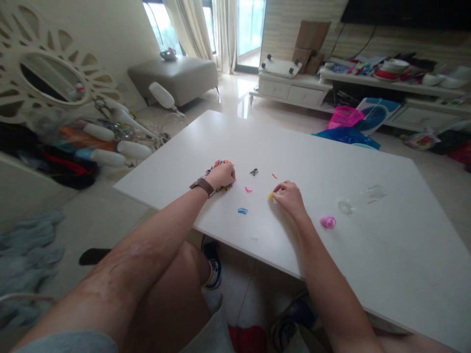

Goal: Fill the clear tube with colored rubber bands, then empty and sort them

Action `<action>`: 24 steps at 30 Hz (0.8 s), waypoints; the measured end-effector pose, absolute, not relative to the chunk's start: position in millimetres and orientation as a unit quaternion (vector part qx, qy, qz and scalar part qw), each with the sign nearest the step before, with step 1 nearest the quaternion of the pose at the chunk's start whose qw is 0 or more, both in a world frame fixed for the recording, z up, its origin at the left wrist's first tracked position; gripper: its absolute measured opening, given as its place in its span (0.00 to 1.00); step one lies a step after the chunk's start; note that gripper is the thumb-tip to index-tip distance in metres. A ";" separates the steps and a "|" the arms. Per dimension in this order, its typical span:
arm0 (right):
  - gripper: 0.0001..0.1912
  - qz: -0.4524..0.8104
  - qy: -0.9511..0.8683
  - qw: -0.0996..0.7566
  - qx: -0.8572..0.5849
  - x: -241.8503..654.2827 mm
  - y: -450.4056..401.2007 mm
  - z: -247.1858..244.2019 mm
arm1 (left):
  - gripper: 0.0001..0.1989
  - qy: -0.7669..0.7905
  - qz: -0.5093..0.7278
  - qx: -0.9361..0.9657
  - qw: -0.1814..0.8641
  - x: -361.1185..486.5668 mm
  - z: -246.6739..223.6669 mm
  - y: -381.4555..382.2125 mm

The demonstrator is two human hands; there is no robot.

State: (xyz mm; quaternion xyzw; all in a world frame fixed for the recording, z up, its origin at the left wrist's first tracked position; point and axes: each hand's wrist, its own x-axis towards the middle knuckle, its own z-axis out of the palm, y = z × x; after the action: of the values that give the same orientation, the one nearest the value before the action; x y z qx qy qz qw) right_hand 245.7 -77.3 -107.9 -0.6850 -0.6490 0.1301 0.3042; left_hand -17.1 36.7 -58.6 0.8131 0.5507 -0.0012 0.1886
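My left hand (222, 175), with a brown-strapped watch at the wrist, is closed over a heap of small multicoloured clips (225, 188). Its fingertips are hidden, so I cannot make out what they hold. My right hand (289, 197) pinches at small yellow paper clips (271, 195) on the white table. Between the hands lie little groups sorted by colour: black clips (253, 172), pink clips (248, 189) and blue paper clips (242, 211). A small red piece (274, 176) is just beyond my right hand.
A pink cap-like object (327, 222) and a clear container (375, 193) lie on the white table (312, 152) to the right. White lamp arms (134, 149) stand off its left edge. Beyond it are a pink basket (345, 117) and a cluttered TV cabinet (309, 95).
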 end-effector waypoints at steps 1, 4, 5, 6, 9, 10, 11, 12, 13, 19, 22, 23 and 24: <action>0.03 0.132 -0.650 0.298 -0.687 245.7 -77.6 -108.0 | 0.08 0.548 0.001 0.814 0.193 -18.1 -57.6 37.7; 0.03 0.138 -0.650 0.279 -0.693 245.9 -78.1 -108.7 | 0.08 0.539 0.019 0.818 0.202 -21.5 -54.7 41.5; 0.03 0.138 -0.650 0.277 -0.694 246.1 -78.0 -109.1 | 0.08 0.536 0.029 0.819 0.201 -22.3 -53.9 42.5; 0.03 0.135 -0.650 0.279 -0.694 246.3 -77.7 -109.6 | 0.08 0.534 0.041 0.821 0.199 -22.8 -53.0 43.3; 0.04 0.114 -0.649 0.308 -0.686 247.2 -76.1 -110.2 | 0.08 0.518 0.068 0.826 0.212 -21.5 -49.6 42.7; 0.04 0.107 -0.649 0.324 -0.680 247.2 -75.7 -109.7 | 0.07 0.510 0.073 0.826 0.228 -20.1 -48.5 41.6; 0.04 0.104 -0.650 0.341 -0.671 246.9 -75.4 -108.8 | 0.07 0.502 0.079 0.824 0.250 -18.3 -47.5 40.1; 0.04 0.104 -0.652 0.359 -0.660 246.1 -75.6 -107.5 | 0.07 0.495 0.086 0.819 0.277 -16.1 -46.8 38.5; 0.04 0.110 -0.657 0.377 -0.644 244.8 -76.2 -105.7 | 0.06 0.485 0.093 0.812 0.309 -13.6 -46.4 36.7; 0.07 0.144 -0.734 0.439 -0.498 230.3 -83.8 -96.4 | 0.05 0.375 0.125 0.801 0.450 6.4 -50.3 28.1; 0.12 0.139 -0.771 0.427 -0.450 227.1 -84.3 -99.6 | 0.06 0.338 0.131 0.808 0.464 15.8 -51.9 25.6; 0.13 0.140 -0.779 0.422 -0.441 227.1 -83.9 -101.2 | 0.07 0.331 0.132 0.809 0.466 18.3 -52.1 24.9; 0.14 0.142 -0.786 0.419 -0.433 227.3 -83.5 -102.7 | 0.07 0.328 0.133 0.811 0.467 20.4 -52.2 24.5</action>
State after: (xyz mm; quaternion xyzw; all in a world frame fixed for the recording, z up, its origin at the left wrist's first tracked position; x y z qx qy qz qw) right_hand 227.3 -83.5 -102.7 -0.4328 -0.7857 0.1423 0.4186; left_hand 20.4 24.5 -52.2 0.8106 0.3276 0.1329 0.4669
